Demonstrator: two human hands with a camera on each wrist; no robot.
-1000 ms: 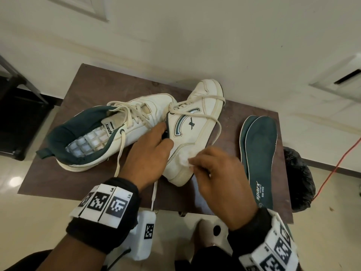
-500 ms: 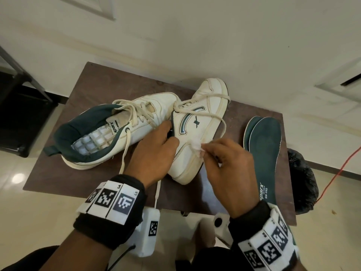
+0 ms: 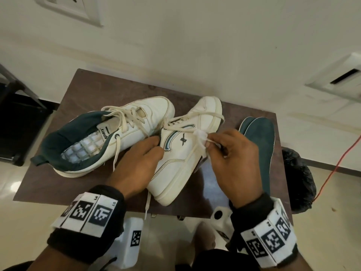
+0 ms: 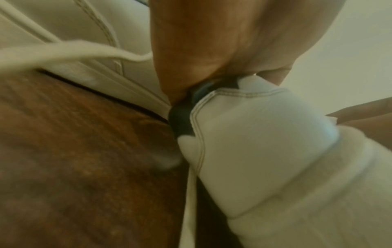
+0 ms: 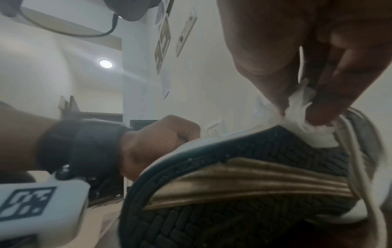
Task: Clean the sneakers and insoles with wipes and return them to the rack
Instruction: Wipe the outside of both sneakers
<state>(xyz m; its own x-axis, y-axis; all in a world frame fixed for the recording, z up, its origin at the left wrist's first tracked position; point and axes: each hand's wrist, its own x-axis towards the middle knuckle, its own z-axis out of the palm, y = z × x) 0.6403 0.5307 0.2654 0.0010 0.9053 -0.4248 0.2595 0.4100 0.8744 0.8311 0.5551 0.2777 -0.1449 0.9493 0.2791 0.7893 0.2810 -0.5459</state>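
On the brown desk (image 3: 82, 114) the left hand (image 3: 136, 163) grips the collar of the nearer sneaker (image 3: 181, 153), fingers curled over the dark lining at its opening, and holds it tipped on its side with the toe pointing away toward the wall. The right hand (image 3: 232, 153) pinches a crumpled white wipe (image 3: 201, 136) between thumb and fingertips and presses it against the sneaker's side panel, just beside the dark logo; the right wrist view shows the wipe bunched at the edge of the black treaded sole. The second sneaker (image 3: 109, 133) lies on the desk just left of the first, toe touching it, laces loose, its green-lined opening showing a white grid base inside. 2 dark green insoles (image 3: 257, 141) lie stacked along the desk's right edge, beside a black bag (image 3: 298, 182) on the floor.
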